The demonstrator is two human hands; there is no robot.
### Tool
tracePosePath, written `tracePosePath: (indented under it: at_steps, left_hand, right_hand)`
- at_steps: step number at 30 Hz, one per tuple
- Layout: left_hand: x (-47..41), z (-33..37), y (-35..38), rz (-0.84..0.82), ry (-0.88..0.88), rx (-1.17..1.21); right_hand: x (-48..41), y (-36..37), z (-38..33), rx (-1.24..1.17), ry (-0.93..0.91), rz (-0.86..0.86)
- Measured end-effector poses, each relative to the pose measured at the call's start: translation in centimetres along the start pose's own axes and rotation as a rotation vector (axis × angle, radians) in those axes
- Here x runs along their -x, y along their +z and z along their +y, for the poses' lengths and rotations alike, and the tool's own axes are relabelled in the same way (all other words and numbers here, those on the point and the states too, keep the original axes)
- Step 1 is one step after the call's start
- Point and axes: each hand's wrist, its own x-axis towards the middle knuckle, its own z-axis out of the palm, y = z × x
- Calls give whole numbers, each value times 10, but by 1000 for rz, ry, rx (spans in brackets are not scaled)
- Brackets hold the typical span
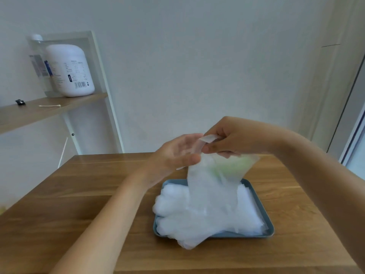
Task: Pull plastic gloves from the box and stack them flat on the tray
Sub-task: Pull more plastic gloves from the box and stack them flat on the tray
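Mid-task, well along. A flat pile of translucent white plastic gloves (pixel 177 206) already lies on the blue-grey rectangular tray (pixel 246 235), which sits on the brown wooden tabletop (pixel 79 194). The fingers of the pile point left, and some hang over the tray's left and front rim. Another thin see-through plastic glove (pixel 213 186) is in the air above the tray, cuff up. Its lower end hangs down onto or just over the pile. The right hand (pixel 233 139) has its grip pinching the top edge of the cuff between thumb and fingers. The left hand (pixel 173 155) is up beside it at the cuff's left edge with fingers fairly straight. Motion blur means I cannot tell whether its thumb nips the plastic or only touches it. The box is not made out; only a green smear shows through the hanging glove. Done: several gloves stacked, roughly aligned. Left, by my judgement: lower this glove flat on the pile, smooth it, tidy the overhanging fingers, then pull more if any remain. The film is light and clingy, so it likely folds or drags the pile out of line.
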Motion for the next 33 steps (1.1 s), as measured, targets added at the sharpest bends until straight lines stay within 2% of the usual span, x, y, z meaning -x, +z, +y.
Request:
tracePosePath:
  at_steps: [2, 6, 10, 13, 15, 20, 25, 27, 29, 30, 32, 33]
  left_hand:
    - [-1, 1, 6, -64, -18, 24]
    - [6, -9, -3, -70, -125, 114]
    - [11, -21, -22, -123, -227, 321]
    - [9, -22, -34, -135, -338, 313]
    - [7, -21, -36, -129, -423, 226]
    - [-2, -31, -25, -131, -646, -8]
    - [-9, -50, -17, -71, -781, -583]
    - [-8, -49, -14, -10, -804, -933]
    - [-5, -45, -9, 135, -710, -1243]
    - [-5, -43, -3, 212, -588, -1283]
    - [-4, -39, 18, 280, -283, -1161]
    - [-5, -37, 31, 255, -160, -1075]
  right_hand:
    - [-2, 1, -6, 12, -34, 30]
    - [6, -2, -7, -79, -83, 139]
    - [14, 7, 13, -370, -26, 278]
    - [16, 30, 36, -603, 106, 349]
    - [19, 46, 51, -641, 208, 358]
    - [23, 79, 91, -508, 345, 287]
    - [19, 101, 126, -379, 432, 268]
    - [17, 107, 136, -319, 452, 272]
    - [15, 112, 145, -244, 469, 270]
    - [14, 114, 148, -192, 478, 261]
    - [14, 117, 151, -125, 483, 252]
    - [13, 118, 152, -117, 478, 249]
